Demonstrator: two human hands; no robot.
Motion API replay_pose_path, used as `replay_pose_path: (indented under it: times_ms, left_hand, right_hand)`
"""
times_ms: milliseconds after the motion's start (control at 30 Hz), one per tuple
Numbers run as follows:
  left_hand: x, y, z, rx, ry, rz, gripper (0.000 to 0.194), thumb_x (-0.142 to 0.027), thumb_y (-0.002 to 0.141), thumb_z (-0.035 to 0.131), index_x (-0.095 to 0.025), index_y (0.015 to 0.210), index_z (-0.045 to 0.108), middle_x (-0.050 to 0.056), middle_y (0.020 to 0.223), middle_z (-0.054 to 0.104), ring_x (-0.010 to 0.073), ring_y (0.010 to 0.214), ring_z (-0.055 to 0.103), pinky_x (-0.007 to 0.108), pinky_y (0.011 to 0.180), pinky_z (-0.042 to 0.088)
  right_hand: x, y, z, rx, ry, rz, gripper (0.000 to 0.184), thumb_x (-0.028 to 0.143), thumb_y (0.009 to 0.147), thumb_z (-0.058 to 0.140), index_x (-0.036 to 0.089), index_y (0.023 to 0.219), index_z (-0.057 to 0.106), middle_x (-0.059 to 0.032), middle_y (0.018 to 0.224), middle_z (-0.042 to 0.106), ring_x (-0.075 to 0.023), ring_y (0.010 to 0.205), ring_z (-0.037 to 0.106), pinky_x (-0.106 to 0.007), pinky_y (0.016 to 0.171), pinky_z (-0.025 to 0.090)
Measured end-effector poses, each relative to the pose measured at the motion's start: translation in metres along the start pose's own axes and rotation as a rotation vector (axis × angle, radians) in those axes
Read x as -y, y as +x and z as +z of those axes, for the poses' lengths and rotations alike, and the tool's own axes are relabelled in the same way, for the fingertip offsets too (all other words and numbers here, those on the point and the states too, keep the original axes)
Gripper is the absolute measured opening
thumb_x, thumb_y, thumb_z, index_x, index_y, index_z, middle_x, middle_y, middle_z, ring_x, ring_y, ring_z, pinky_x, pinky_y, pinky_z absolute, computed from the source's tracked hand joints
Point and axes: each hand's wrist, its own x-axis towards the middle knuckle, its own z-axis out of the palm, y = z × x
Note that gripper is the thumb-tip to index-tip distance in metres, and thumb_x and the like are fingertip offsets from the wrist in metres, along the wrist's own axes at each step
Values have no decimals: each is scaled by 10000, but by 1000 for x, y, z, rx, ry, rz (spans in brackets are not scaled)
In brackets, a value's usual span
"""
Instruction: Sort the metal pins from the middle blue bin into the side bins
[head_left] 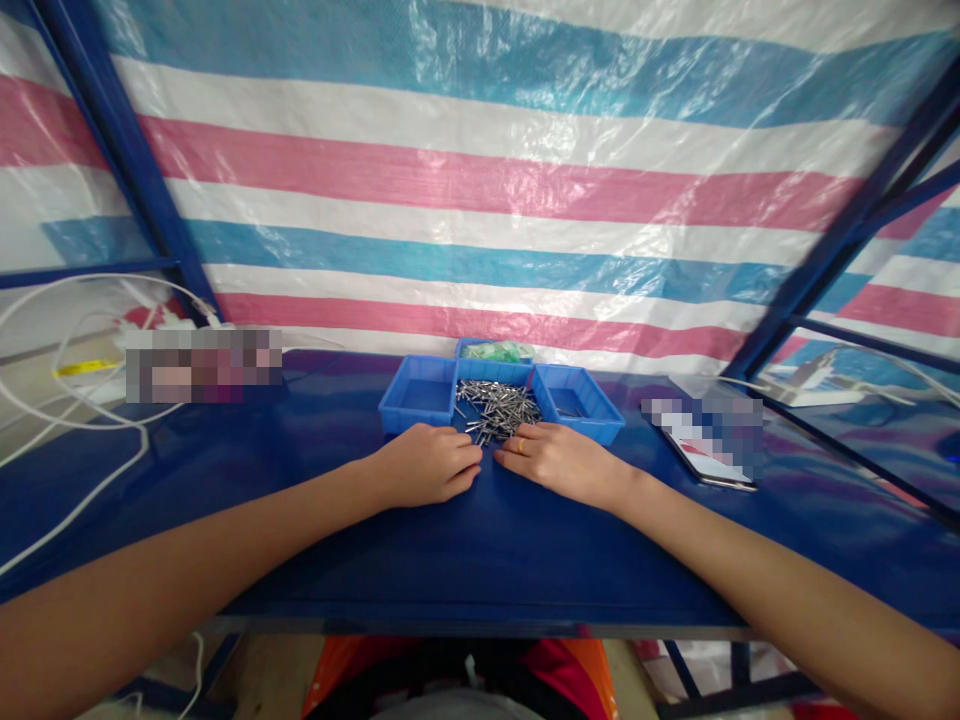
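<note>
A loose pile of thin, silvery metal pins (499, 405) lies on the blue table, spilling from the mouth of the middle blue bin (495, 371). My left hand (433, 465) rests on the table at the pile's near left edge, fingers curled together. Opposite it, my right hand (561, 463), with a ring on one finger, is also curled, its fingertips beside the nearest pins. A narrow gap separates the two hands. Whatever is under or between their fingers is hidden. To the left stands a blue bin (420, 388); the right blue bin (576, 398) has a few pins inside.
Behind the middle bin, another bin holds a green and white plastic bag (495, 351). A phone (701, 450) lies right of my right hand. White cables (142, 440) run across the table's left end. Blue metal posts (150, 170) and a striped plastic sheet (487, 180) border the back.
</note>
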Motion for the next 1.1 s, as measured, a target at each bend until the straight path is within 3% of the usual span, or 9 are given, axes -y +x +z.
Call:
replay_pose_path:
  times_ms: [533, 1100]
  left_hand:
    - [0, 0, 2, 9, 8, -1, 189, -278, 925, 448, -189, 833, 586, 10, 771, 627, 156, 717, 598, 254, 577, 384]
    - [0, 1, 1, 9, 13, -7, 190, -281, 922, 451, -188, 830, 589, 14, 781, 627, 156, 724, 598, 249, 570, 377]
  right_hand:
    - [-4, -2, -1, 16, 10, 40, 179, 147, 954, 434, 143, 966, 613, -75, 915, 611, -196, 873, 535, -307, 740, 445]
    - [-5, -2, 1, 10, -36, 73, 152, 160, 956, 437, 154, 908, 581, -66, 890, 600, -192, 822, 516, -295, 683, 395]
